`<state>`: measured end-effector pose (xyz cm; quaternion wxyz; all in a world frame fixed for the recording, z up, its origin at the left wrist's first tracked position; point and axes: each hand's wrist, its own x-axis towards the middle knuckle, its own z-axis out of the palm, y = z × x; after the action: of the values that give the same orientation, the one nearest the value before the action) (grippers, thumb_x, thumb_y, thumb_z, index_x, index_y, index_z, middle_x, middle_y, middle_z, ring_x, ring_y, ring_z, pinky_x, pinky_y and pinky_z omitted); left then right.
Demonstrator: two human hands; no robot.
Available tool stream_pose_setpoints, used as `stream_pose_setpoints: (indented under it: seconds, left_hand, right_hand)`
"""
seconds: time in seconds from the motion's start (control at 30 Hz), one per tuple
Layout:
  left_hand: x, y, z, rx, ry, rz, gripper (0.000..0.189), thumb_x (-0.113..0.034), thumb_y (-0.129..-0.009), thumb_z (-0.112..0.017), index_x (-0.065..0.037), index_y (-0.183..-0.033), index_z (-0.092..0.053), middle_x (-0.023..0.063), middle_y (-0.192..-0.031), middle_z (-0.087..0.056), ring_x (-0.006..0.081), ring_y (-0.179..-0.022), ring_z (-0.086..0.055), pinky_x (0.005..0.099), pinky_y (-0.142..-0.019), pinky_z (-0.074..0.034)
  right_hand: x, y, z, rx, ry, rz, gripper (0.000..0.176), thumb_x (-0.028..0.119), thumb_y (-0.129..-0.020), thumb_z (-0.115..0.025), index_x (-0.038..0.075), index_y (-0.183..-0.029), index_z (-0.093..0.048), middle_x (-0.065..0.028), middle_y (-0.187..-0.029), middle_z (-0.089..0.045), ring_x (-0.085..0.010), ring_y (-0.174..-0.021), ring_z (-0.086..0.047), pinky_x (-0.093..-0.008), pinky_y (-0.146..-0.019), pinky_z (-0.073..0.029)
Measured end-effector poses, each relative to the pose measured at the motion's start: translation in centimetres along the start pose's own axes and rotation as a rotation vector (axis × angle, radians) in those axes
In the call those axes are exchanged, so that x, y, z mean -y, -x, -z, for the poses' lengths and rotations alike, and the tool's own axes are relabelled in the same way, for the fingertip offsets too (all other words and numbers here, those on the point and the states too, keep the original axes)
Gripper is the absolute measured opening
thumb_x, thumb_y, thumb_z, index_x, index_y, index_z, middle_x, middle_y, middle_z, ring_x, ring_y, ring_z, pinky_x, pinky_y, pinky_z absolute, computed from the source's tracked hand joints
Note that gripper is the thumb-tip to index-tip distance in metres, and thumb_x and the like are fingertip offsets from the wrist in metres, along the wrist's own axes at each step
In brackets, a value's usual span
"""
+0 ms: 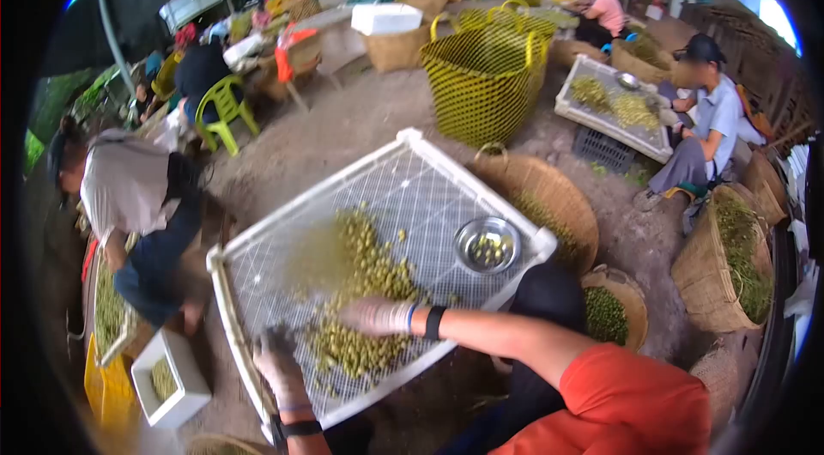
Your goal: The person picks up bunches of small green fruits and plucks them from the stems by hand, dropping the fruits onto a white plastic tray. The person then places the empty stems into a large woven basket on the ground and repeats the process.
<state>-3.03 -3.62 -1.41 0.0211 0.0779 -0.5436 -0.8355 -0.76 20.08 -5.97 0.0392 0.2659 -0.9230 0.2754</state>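
A white-framed mesh tray [463, 172] lies tilted across the view in front of me. Small yellow-green fruits or buds [369, 257] are spread over its middle and near side, with a blurred patch over part of them. My right hand [378, 315], in a pale glove, rests flat on the near part of the pile, fingers pointing left. At the tray's left edge is my left hand [279, 369], also gloved, its dark fingertips smeared; whether it holds anything is hidden. A shiny metal bowl [487, 245] with a few pieces inside sits on the tray's right side.
Woven baskets [549, 189] of green produce stand right of the tray. Yellow-black mesh baskets [476, 86] are beyond it. A person in light blue [717, 112] sits at another tray, right. At left, another person [137, 189] bends near a white foam box [176, 386].
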Motion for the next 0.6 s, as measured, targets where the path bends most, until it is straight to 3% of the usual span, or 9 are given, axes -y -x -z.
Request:
stream_pose_setpoints:
  seconds: [0.03,0.07,0.1,0.13,0.23,0.3,0.37,0.43,0.6]
  left_hand:
    - [-0.6,0.8,-0.8,-0.010,-0.025,0.054,0.021,-0.026,-0.090,-0.049,-0.006,-0.095,-0.054,0.0096,-0.086,-0.062,0.0207,-0.077,-0.059,0.0292,-0.064,-0.047]
    - [0.1,1.0,0.0,0.171,0.041,0.064,0.029,-0.030,-0.092,-0.042,-0.005,-0.100,-0.053,0.0125,-0.091,-0.061,0.0256,-0.079,-0.059,0.0333,-0.068,-0.048]
    - [1.8,0.1,0.9,0.098,0.039,-0.035,0.034,-0.031,-0.092,-0.038,-0.004,-0.104,-0.052,0.0148,-0.095,-0.060,0.0290,-0.080,-0.058,0.0363,-0.071,-0.048]
    - [4.6,-2.6,4.2,0.142,-0.305,-0.197,0.027,-0.028,-0.092,-0.043,-0.004,-0.100,-0.053,0.0141,-0.094,-0.061,0.0250,-0.078,-0.058,0.0324,-0.068,-0.048]
    - [-0.7,1.9,-1.7,0.250,0.168,0.060,0.018,-0.025,-0.087,-0.057,-0.007,-0.089,-0.054,0.0074,-0.083,-0.060,0.0138,-0.066,-0.055,0.0235,-0.056,-0.044]
    - [0.0,0.8,-1.0,0.263,0.249,0.088,0.020,-0.025,-0.086,-0.058,-0.006,-0.082,-0.055,0.0050,-0.075,-0.058,0.0157,-0.061,-0.055,0.0248,-0.052,-0.043]
    - [-0.8,1.1,-1.5,0.224,0.198,0.092,0.023,-0.028,-0.086,-0.059,-0.006,-0.082,-0.054,0.0052,-0.074,-0.058,0.0153,-0.060,-0.055,0.0242,-0.052,-0.043]
    - [-0.9,1.4,-2.4,0.302,0.210,0.113,0.024,-0.029,-0.086,-0.059,-0.007,-0.080,-0.055,0.0053,-0.074,-0.058,0.0150,-0.060,-0.055,0.0245,-0.052,-0.043]
    - [0.3,1.9,-3.5,0.321,0.088,0.104,0.024,-0.031,-0.084,-0.061,-0.008,-0.080,-0.056,0.0036,-0.073,-0.061,0.0146,-0.059,-0.057,0.0244,-0.051,-0.043]
  right_hand:
    - [0.5,0.5,1.1,-0.031,0.050,-0.049,0.010,0.011,-0.072,-0.051,0.006,-0.078,-0.057,-0.0166,-0.072,-0.058,-0.0325,-0.065,-0.057,-0.0443,-0.057,-0.044]
    - [1.2,0.7,2.8,-0.029,0.061,-0.019,0.009,0.011,-0.070,-0.051,0.006,-0.073,-0.058,-0.0163,-0.068,-0.057,-0.0327,-0.061,-0.055,-0.0436,-0.055,-0.043]
    - [-0.3,0.3,1.4,-0.082,0.009,-0.073,0.008,0.013,-0.068,-0.051,0.007,-0.067,-0.057,-0.0158,-0.061,-0.055,-0.0330,-0.057,-0.054,-0.0438,-0.054,-0.043]
    - [-0.4,0.3,2.0,-0.112,0.033,-0.040,0.015,0.020,-0.072,-0.053,0.009,-0.065,-0.059,-0.0153,-0.060,-0.056,-0.0325,-0.058,-0.055,-0.0436,-0.054,-0.044]
    - [-0.8,-1.3,4.3,0.098,0.030,-0.242,0.029,0.037,-0.078,-0.056,0.011,-0.072,-0.065,-0.0140,-0.072,-0.063,-0.0313,-0.068,-0.060,-0.0404,-0.064,-0.048]
    - [-1.6,-2.0,6.0,0.278,-0.112,-0.154,0.030,0.023,-0.079,-0.058,0.011,-0.106,-0.061,-0.0139,-0.098,-0.063,-0.0262,-0.090,-0.061,-0.0355,-0.081,-0.048]
    - [-3.2,-2.7,5.8,0.096,-0.367,-0.053,0.037,0.014,-0.079,-0.059,0.010,-0.116,-0.055,-0.0113,-0.106,-0.062,-0.0225,-0.097,-0.059,-0.0345,-0.088,-0.046]
    - [-1.7,-4.1,6.8,0.016,-0.515,-0.176,0.044,0.015,-0.081,-0.060,0.011,-0.123,-0.049,-0.0073,-0.115,-0.058,-0.0194,-0.101,-0.057,-0.0335,-0.091,-0.043]
    - [3.0,-5.3,5.6,0.182,-0.776,-0.074,0.025,0.024,-0.080,-0.065,0.005,-0.097,-0.065,-0.0057,-0.091,-0.065,-0.0154,-0.090,-0.058,-0.0290,-0.081,-0.044]
